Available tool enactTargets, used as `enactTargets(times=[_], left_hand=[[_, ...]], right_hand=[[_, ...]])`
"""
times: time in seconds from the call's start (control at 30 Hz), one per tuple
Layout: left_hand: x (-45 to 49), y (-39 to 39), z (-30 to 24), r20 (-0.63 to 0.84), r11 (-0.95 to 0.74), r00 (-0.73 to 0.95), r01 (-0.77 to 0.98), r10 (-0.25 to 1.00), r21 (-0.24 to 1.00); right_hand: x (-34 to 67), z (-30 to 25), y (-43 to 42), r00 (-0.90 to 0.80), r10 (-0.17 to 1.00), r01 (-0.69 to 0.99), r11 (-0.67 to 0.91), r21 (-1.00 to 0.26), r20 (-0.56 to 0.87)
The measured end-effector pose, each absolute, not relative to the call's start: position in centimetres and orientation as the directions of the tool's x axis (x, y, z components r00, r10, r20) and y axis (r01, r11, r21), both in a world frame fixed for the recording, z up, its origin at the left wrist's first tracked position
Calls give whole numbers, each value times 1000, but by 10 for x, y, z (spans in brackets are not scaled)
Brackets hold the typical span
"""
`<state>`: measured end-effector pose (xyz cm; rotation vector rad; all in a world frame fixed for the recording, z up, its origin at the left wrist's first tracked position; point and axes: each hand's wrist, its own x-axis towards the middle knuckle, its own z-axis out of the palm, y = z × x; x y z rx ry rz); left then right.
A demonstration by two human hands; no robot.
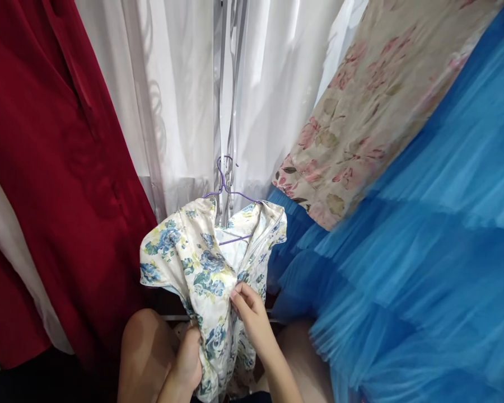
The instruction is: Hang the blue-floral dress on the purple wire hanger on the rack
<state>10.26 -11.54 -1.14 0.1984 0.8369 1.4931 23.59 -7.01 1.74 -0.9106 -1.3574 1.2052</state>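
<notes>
A white garment with blue flowers and green leaves (212, 263) hangs on a purple wire hanger (223, 178) in front of me, between my knees. Its front is open in a V at the neck. My right hand (250, 308) pinches the front edge of the garment just below the V, thumb and fingers together. Lower down, my left hand (187, 358) grips the garment's side, its fingers partly hidden behind the cloth. The hanger's hook reaches up to thin metal rods (227, 101) behind it.
Red cloth (67, 168) hangs on the left. White curtains (180, 95) cover the back. A cream cloth with pink flowers (340, 134) and a tiered blue tulle skirt (424, 240) hang close on the right. My bare knees (145, 347) flank the garment.
</notes>
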Motion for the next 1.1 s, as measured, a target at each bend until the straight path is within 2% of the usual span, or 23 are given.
enactTargets(times=[0.1,0.2,0.27,0.33,0.4,0.47,0.53,0.6,0.77,0.97,1.1], left_hand=[[84,-102,-17,-365,32,-297,-736,882,676],[68,-90,-26,-297,-140,-559,-609,774,781],[66,-90,-29,-137,-294,-730,-430,670,854],[72,-96,-28,130,-434,-832,-142,539,889],[85,-106,-23,405,-514,-785,132,468,848],[99,-115,-16,551,-529,-583,230,597,817],[111,-121,-12,517,-474,-313,207,797,856],[120,-123,-12,428,-400,-147,187,892,897],[120,-121,-20,418,-397,-116,168,901,902],[116,-123,-20,354,-341,-110,120,929,932],[116,-127,-17,342,-329,-117,118,932,937]], right_hand=[[248,14,-81,-144,968,-60,201,-978,208],[259,15,-93,-160,969,-53,181,-982,188],[259,16,-97,-168,971,-65,161,-985,170],[255,18,-100,-180,971,-80,143,-986,155],[247,20,-103,-193,970,-101,127,-987,145],[239,22,-107,-208,967,-133,118,-984,144],[232,24,-112,-230,962,-171,109,-979,147],[227,26,-117,-254,954,-198,108,-974,158],[224,26,-118,-244,957,-234,96,-967,155],[230,14,-106,-83,984,-224,134,-965,156],[228,8,-105,-33,985,-206,162,-965,172]])
